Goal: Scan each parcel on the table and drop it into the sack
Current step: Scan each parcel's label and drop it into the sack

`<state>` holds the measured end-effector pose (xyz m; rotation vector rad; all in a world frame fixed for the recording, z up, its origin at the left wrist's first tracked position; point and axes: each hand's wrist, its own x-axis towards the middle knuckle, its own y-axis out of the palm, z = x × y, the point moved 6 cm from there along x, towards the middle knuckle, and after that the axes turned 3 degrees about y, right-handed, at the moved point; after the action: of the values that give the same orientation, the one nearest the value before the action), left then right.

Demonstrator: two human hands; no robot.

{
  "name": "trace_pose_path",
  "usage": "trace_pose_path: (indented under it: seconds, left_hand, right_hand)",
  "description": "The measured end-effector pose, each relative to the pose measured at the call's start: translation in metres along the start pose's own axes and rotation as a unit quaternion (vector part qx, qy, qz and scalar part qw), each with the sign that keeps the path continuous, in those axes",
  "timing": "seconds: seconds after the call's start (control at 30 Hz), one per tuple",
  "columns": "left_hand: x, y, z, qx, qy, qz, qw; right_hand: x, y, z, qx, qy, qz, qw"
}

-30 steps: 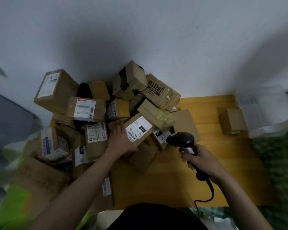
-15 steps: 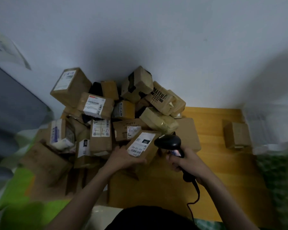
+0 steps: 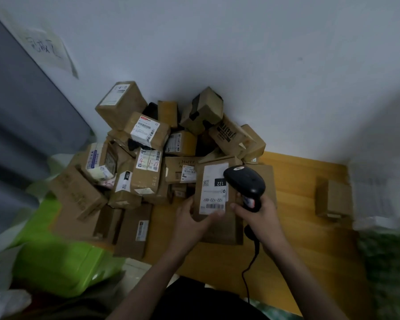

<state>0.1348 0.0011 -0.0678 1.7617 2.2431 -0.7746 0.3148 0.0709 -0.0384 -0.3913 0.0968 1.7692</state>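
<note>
Now, head view only. Left hand (image 3: 191, 221) grips the lower left corner of a brown parcel (image 3: 214, 192), fingers wrapped under its near edge, thumb on the left side. Parcel is held up off the worktop (image 3: 298, 239), label facing the camera; label reads "122" and "122-122-007", w/ a barcode at the near end. Half a sec ago the parcel lay tilted, label slanting to the upper right; it's now turned so its long side runs away from the person, & sits closer to the body.

Right hand (image 3: 258, 214) wraps the handle of a black scanner (image 3: 245, 182), thumb tip touching the parcel's right edge. Scanner head sits over the label's upper right corner, approx. touching; earlier it was just right of the parcel, apart from the label. Its cable (image 3: 249, 271) trails down toward the person.

Parcel pile (image 3: 159, 146) stands against the white wall (image 3: 240, 54), behind and left of the held parcel; same arrangement as before, incl. the box w/ red "4-1-19" (image 3: 147, 173) and the "MAKEUP" box (image 3: 229, 135). One small box (image 3: 332, 197) sits alone to the right on the worktop, well apart. Green sack material (image 3: 56, 262) lies lower left, blurred. A paper note (image 3: 46, 48) w/ handwriting shows on the wall at upper left; 0.5 s ago only its lower part was in frame, so the camera has tipped.
</note>
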Motion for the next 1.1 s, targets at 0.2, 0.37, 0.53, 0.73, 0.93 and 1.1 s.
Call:
trace_pose_path:
  seconds: [0.2,0.37,0.53,0.73,0.93,1.1]
  left_hand:
    - [-0.015,0.002,0.001,-0.137,-0.057,0.102,0.984]
    - [-0.021,0.008,0.0,-0.17,-0.072,0.117,0.976]
    - [-0.021,0.002,-0.008,-0.164,-0.045,0.052,0.984]
    - [-0.016,-0.013,-0.016,-0.198,-0.02,-0.043,0.979]
    - [-0.021,-0.022,-0.02,-0.196,0.014,-0.076,0.978]
    - [-0.031,-0.027,-0.017,-0.202,0.03,-0.084,0.975]
  right_hand:
    - [-0.014,-0.032,-0.002,0.084,0.027,0.013,0.996]
    - [-0.023,-0.049,-0.001,0.083,0.023,0.021,0.996]
    - [-0.039,-0.061,0.016,0.008,-0.039,0.031,0.999]
    - [-0.061,-0.061,0.029,-0.099,-0.008,0.155,0.983]
    - [-0.078,-0.049,0.042,-0.097,-0.006,0.177,0.979]
    - [-0.085,-0.044,0.05,-0.095,-0.021,0.186,0.978]
